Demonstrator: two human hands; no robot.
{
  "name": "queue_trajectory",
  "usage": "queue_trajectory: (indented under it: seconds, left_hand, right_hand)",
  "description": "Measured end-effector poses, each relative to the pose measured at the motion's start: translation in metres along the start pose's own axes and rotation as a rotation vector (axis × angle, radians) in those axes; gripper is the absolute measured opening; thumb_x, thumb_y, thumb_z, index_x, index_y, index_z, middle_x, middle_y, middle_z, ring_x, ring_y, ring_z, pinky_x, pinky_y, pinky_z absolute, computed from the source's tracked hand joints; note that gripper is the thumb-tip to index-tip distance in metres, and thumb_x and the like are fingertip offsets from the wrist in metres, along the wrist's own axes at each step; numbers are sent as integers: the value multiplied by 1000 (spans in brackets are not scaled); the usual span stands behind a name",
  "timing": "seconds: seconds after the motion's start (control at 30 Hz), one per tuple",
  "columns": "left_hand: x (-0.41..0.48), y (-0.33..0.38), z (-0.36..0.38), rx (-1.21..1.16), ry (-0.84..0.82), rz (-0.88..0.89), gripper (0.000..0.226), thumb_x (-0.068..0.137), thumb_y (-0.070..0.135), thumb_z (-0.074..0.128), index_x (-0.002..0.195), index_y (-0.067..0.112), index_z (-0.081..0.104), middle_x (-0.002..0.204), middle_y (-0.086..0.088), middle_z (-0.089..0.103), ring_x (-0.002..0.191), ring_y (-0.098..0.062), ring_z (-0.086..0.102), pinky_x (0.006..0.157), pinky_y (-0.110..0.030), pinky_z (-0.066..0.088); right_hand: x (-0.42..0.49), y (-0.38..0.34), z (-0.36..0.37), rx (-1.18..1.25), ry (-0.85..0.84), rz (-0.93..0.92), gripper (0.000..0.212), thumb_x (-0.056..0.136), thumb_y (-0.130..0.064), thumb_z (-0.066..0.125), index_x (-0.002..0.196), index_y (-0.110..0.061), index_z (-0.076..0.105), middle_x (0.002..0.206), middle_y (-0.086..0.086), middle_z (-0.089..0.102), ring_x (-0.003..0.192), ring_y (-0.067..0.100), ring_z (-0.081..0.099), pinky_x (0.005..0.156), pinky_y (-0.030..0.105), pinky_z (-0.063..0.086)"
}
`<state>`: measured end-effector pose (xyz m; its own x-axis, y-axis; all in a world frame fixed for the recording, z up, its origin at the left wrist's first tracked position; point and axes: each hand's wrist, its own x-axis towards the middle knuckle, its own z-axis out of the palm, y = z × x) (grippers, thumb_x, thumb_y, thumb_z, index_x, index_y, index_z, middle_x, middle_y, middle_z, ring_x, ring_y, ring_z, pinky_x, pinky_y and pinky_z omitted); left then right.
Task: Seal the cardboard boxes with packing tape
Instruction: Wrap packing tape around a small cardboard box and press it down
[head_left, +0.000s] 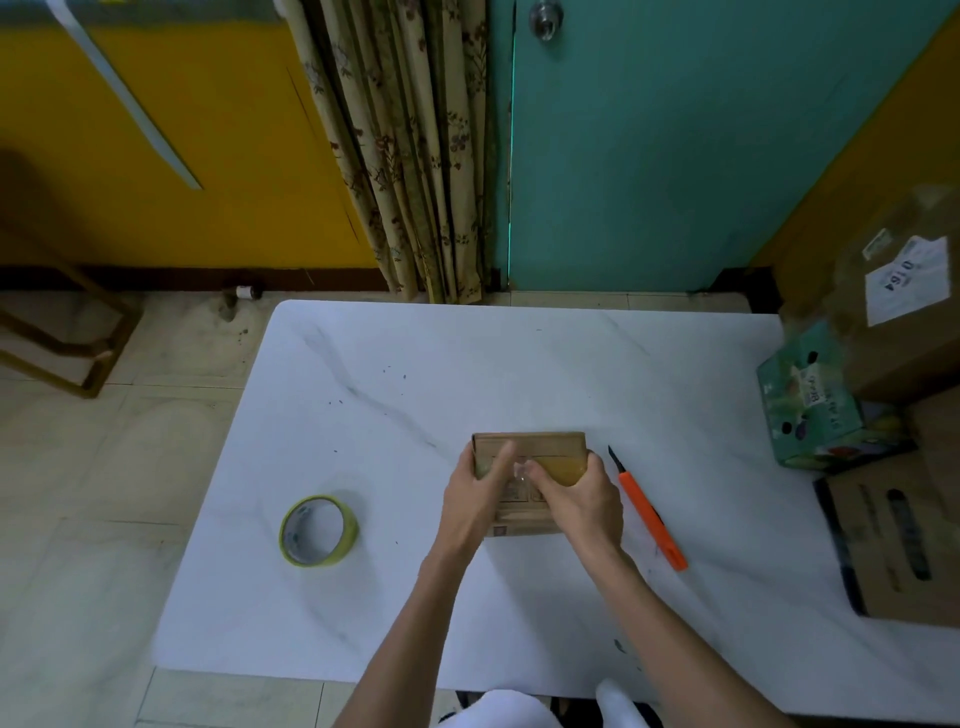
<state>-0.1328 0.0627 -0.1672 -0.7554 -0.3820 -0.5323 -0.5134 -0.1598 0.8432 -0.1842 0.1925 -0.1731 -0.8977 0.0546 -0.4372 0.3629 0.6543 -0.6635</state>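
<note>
Two hands on small cardboard box

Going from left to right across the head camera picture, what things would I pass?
Tape roll → cardboard box → orange knife → green box
</note>
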Motion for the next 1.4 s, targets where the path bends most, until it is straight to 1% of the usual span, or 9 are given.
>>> queue_trajectory:
  seconds: [0.23,0.4,0.6,0.73,0.97,1.13,1.2,1.27,1.4]
  left_hand:
    - [7,-29,9,265,147,77,42,91,56,65,122,29,56,99,12,71,88,-3,69,76,-40,62]
    - [4,-23,7,354,205,125,30,107,43,40,111,21,60,87,11,66,83,-11,64,65,-16,43]
    - [3,-14,11,323,183,49,32,98,57,52,109,28,62,92,12,68,90,-14,66,71,-21,48]
    - [1,-14,21,314,251,3,56,77,69,73,109,28,56,92,13,66,87,-8,65,78,-30,56]
    - [6,-18,20,409,324,92,48,99,60,46,94,13,56,84,-2,66,81,-23,64,73,-37,51]
    - [6,-14,12,383,268,85,44,105,53,35,80,21,52,79,2,61,88,-31,62,72,-34,40]
    - [4,-16,9,220,194,54,46,102,61,36,114,24,59,98,5,65,101,-26,61,82,-33,43]
    - [-2,-19,6,-55,108,-52,73,100,63,45,155,15,31,124,4,62,116,-17,57,95,-32,44]
    - [-9,-38,7,4,31,61,48,94,61,59,118,21,68,107,3,76,101,-16,71,85,-35,60]
  right_hand:
    - [8,17,2,-43,85,-175,39,95,-55,51,99,-16,57,85,-2,67,76,15,65,59,24,49]
    - [10,23,-1,-40,135,-259,40,104,-38,35,81,-13,56,54,-10,44,46,3,43,40,15,29]
    - [6,20,5,5,1,-135,53,88,-69,49,115,-23,49,94,-9,61,83,10,63,66,27,56]
    - [3,10,5,9,-38,-51,61,77,-71,65,111,-24,48,98,-7,61,87,13,63,61,21,47]
    - [11,25,6,-49,125,-204,59,97,-56,21,83,-10,57,62,-3,53,60,17,58,52,28,41]
    - [15,26,0,26,50,-187,51,106,-41,28,65,-15,46,53,-2,42,50,11,42,49,28,30]
    - [16,28,-3,127,-44,-142,47,104,-46,32,72,-16,49,59,-4,47,55,10,46,52,28,35]
    - [13,33,-7,203,-141,-125,34,99,-54,45,95,-22,57,80,-10,62,73,5,60,64,24,48]
    - [1,42,-5,216,-159,-138,28,91,-50,63,96,-22,63,83,-10,66,77,3,63,57,10,45]
